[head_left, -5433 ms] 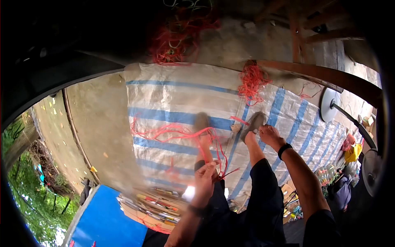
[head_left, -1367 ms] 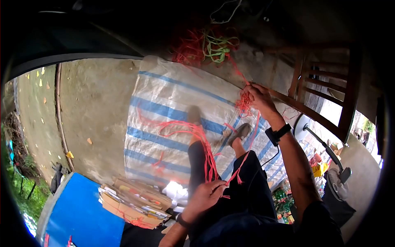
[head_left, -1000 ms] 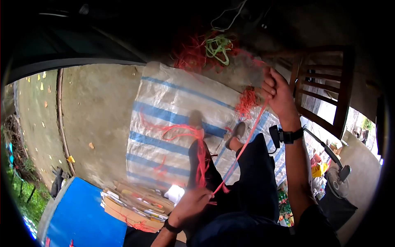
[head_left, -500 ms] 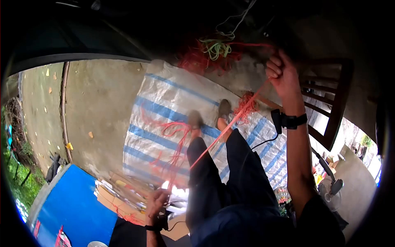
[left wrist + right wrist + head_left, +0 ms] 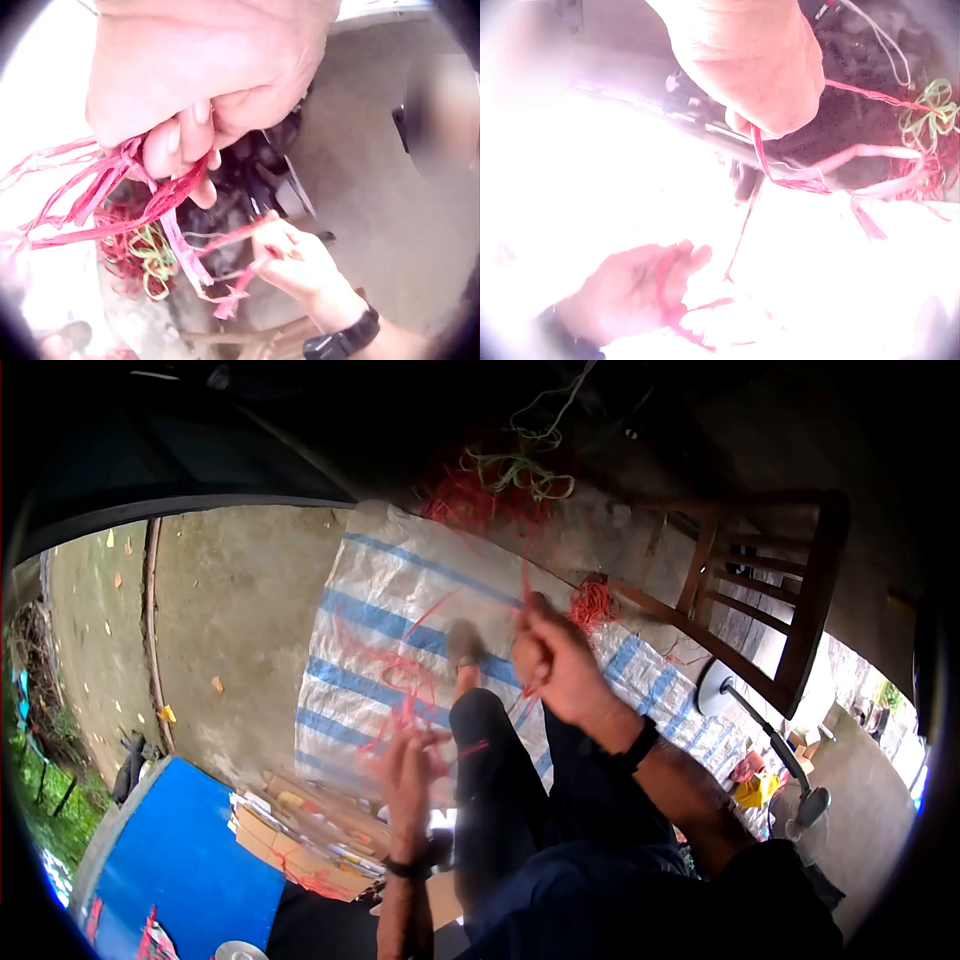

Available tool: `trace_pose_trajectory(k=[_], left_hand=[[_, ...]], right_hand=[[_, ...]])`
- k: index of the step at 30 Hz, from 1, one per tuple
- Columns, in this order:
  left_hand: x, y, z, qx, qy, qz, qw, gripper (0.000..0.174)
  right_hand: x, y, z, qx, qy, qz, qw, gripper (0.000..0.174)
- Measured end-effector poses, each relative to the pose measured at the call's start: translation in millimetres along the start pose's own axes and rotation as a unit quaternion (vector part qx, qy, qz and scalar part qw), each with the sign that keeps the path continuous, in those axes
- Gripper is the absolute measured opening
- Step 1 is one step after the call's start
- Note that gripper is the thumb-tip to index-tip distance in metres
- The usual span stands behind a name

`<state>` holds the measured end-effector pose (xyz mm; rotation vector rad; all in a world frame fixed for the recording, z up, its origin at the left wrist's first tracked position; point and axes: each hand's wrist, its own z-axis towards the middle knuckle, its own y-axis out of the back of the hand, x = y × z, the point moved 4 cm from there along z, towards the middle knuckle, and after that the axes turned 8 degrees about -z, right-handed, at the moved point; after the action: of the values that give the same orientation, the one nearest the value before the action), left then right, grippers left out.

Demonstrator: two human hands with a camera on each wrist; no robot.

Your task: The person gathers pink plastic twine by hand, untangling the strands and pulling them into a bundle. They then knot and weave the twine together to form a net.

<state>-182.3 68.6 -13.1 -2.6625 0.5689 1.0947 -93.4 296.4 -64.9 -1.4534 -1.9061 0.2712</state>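
Observation:
My left hand (image 5: 405,780) grips a bundle of red plastic twine (image 5: 112,191); in the left wrist view its fingers curl round the strands, whose loops trail off to the left. Blurred in the head view, my right hand (image 5: 562,665) is up over the striped sheet (image 5: 400,575), fingers curled on a red strand (image 5: 862,91). In the right wrist view that strand runs from the fist towards a tangle of green twine (image 5: 934,112), and another length hangs below the fist. A heap of red twine (image 5: 465,500) lies beyond the sheet's far edge.
A smaller red twine clump (image 5: 594,603) lies at the sheet's right edge, beside a slatted wooden chair (image 5: 755,585). Flattened cardboard (image 5: 300,835) and a blue panel (image 5: 180,860) are at lower left. A standing fan's base (image 5: 714,688) is on the right.
The right hand drew a red strand out taut to the upper right, then came back down and left. The left hand dropped lower left, then rose towards the middle.

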Motion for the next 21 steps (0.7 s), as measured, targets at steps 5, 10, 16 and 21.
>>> trace_pose_trajectory(k=[5, 10, 16, 21], left_hand=[[16.0, -66.9, 13.5, 0.063, 0.051, -0.066, 0.995, 0.022], [5.9, -74.3, 9.4, 0.097, 0.158, -0.073, 0.980, 0.019], [4.0, -39.1, -7.3, 0.153, 0.170, 0.091, 0.969, 0.025], [10.1, 31.2, -33.8, 0.081, 0.209, 0.024, 0.974, 0.023]], right_hand=[[-41.8, -31.3, -11.0, -0.003, 0.002, 0.028, 1.000, 0.024], [-39.1, -12.5, -0.2, -0.002, 0.012, 0.091, 0.996, 0.020], [-12.3, 22.8, 32.5, -0.040, -0.036, 0.108, 0.993, 0.017], [69.5, 66.9, 80.3, -0.054, 0.016, 0.111, 0.992, 0.021]])
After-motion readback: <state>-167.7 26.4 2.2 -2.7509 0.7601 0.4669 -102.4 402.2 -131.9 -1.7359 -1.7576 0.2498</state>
